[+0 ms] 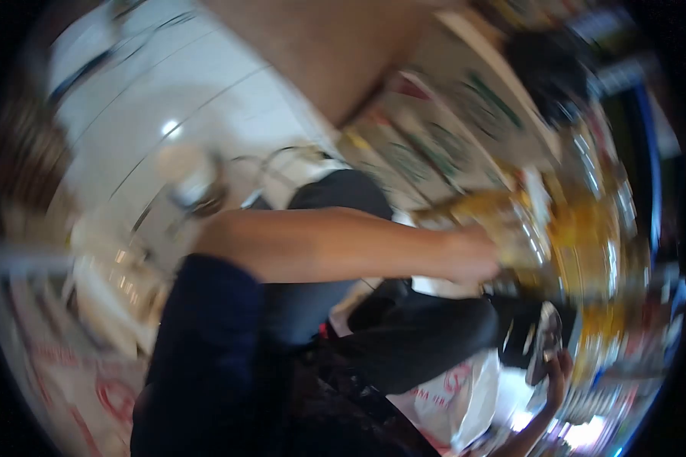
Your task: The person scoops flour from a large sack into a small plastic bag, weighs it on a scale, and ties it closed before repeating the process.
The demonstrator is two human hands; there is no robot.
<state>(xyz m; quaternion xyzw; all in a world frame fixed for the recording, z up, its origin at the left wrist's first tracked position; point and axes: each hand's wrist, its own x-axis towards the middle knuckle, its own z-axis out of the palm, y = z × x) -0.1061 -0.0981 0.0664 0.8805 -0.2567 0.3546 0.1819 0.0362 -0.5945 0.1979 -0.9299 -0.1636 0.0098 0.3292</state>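
My left arm, in a dark blue sleeve, stretches across from the left. My left hand [472, 255] is at a clear bottle [520, 232] with yellow contents; its fingers are smeared by motion, so a grip cannot be made out. At the lower right, my right hand [559, 375] holds a dark and silvery packet-like object [545, 343] by its lower end. More yellow-filled bottles [583, 247] stand beyond my left hand. My knees in dark trousers [434, 331] are below the outstretched arm.
Cardboard boxes [465, 103] with green print line the upper right. Pale floor tiles [229, 114] show at the upper left, with a blurred round container [194, 179] on them. White bags with red print lie at the lower left [91, 388] and below my knees [453, 396].
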